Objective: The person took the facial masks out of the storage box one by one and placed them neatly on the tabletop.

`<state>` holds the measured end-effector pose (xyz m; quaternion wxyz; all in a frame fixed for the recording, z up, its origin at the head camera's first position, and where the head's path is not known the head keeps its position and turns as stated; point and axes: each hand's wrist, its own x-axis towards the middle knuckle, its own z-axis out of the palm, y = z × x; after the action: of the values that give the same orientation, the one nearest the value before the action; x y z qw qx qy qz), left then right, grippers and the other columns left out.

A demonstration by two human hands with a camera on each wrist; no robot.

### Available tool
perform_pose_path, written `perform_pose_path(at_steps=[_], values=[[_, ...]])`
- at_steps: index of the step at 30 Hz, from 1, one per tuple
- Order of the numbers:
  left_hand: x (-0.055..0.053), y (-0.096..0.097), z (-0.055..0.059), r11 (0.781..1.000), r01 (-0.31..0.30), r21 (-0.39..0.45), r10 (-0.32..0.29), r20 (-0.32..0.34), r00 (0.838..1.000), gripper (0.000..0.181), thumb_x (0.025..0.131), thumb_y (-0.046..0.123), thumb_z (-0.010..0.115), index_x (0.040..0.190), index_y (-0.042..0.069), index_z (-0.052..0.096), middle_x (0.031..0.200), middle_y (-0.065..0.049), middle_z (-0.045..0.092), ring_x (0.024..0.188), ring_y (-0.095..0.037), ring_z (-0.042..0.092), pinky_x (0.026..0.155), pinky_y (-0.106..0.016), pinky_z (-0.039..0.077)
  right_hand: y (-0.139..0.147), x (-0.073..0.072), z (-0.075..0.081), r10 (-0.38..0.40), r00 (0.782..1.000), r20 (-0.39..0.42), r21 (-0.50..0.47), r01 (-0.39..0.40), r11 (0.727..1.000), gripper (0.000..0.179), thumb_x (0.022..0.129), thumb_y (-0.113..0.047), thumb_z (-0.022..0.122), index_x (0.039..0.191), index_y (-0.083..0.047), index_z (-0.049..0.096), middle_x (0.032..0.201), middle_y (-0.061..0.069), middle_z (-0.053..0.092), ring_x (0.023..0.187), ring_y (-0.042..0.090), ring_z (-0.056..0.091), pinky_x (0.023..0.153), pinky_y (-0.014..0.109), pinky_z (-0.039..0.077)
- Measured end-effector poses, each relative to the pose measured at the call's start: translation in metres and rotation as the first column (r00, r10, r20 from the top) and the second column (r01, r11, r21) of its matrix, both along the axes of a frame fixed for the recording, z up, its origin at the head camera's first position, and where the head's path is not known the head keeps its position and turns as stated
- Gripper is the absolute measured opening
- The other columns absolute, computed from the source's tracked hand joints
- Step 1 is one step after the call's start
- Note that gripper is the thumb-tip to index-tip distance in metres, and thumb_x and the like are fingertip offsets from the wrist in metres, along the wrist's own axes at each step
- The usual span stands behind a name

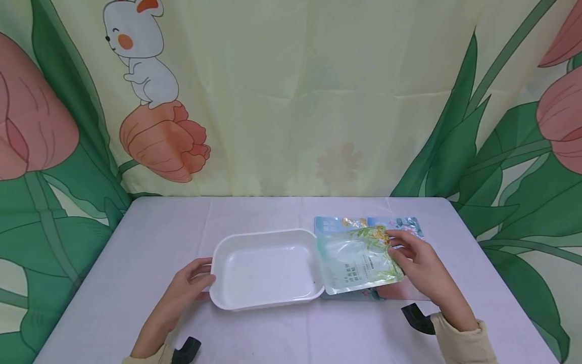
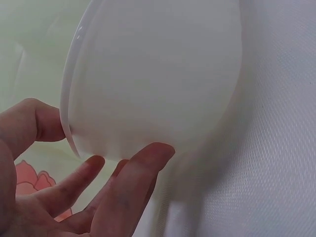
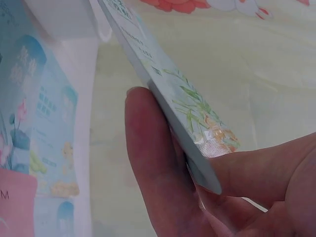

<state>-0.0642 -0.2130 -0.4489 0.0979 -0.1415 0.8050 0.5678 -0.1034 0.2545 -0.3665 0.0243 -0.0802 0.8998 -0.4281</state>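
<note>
My right hand (image 1: 416, 260) pinches a pale green sachet (image 1: 356, 263) by its right edge, thumb on one face and fingers on the other. Printed leaves and orange flowers show on the sachet, which is held tilted over the right end of a white plastic tray (image 1: 268, 275). At the tray's left end, my left hand (image 1: 186, 285) holds it, with the thumb at the rim and fingertips against the outer wall in the left wrist view. Underneath the held sachet, more blue sachets (image 1: 336, 224) and a pink one (image 1: 400, 291) lie on the table, partly hidden.
A white cloth covers the table (image 1: 254, 333). Behind it hangs a pale curtain (image 1: 295, 101) printed with tulips and a white rabbit. Black straps or mounts (image 1: 417, 318) sit at both wrists by the beige sleeves.
</note>
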Motion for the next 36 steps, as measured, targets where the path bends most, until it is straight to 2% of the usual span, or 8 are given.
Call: perform_pose_path(at_steps=[14,22,30,36], values=[[0.000,0.001,0.001,1.000,0.002,0.010,-0.002,-0.015,1.000,0.053,0.093,0.021,0.064,0.142,0.008,0.047,0.138,-0.021,0.055,0.108,-0.026,0.067,0.080,-0.037,0.061,0.023,0.005,0.001,-0.025,0.999,0.026,0.045,0.024,0.999,0.048,0.098,0.000,0.056,0.144,0.003,0.043,0.127,0.028,0.056,0.115,0.045,0.060,0.073,0.014,0.055],[0.000,0.002,0.000,1.000,-0.004,-0.018,0.004,-0.003,1.000,0.054,0.093,0.023,0.064,0.142,0.009,0.046,0.138,-0.022,0.054,0.109,-0.027,0.066,0.080,-0.037,0.061,0.025,0.010,-0.010,-0.013,0.997,0.077,0.053,0.009,0.999,0.044,0.098,-0.001,0.056,0.140,0.005,0.047,0.123,0.024,0.059,0.107,0.036,0.064,0.072,0.018,0.056],[-0.001,-0.003,-0.005,0.999,0.011,0.038,-0.011,-0.005,1.000,0.055,0.094,0.024,0.065,0.143,0.009,0.045,0.139,-0.021,0.054,0.109,-0.024,0.066,0.081,-0.036,0.061,0.023,0.012,-0.017,-0.011,0.991,0.132,0.085,0.000,0.996,0.042,0.097,-0.003,0.058,0.138,0.004,0.050,0.120,0.021,0.061,0.106,0.035,0.064,0.075,0.024,0.058],[-0.001,-0.003,-0.005,1.000,0.016,0.026,-0.016,-0.005,1.000,0.056,0.094,0.026,0.065,0.144,0.009,0.045,0.139,-0.021,0.054,0.110,-0.025,0.066,0.082,-0.037,0.061,0.018,0.016,-0.023,0.016,0.986,0.165,0.051,-0.025,0.998,0.043,0.096,-0.002,0.058,0.138,0.003,0.051,0.117,0.019,0.062,0.104,0.031,0.066,0.072,0.023,0.057]])
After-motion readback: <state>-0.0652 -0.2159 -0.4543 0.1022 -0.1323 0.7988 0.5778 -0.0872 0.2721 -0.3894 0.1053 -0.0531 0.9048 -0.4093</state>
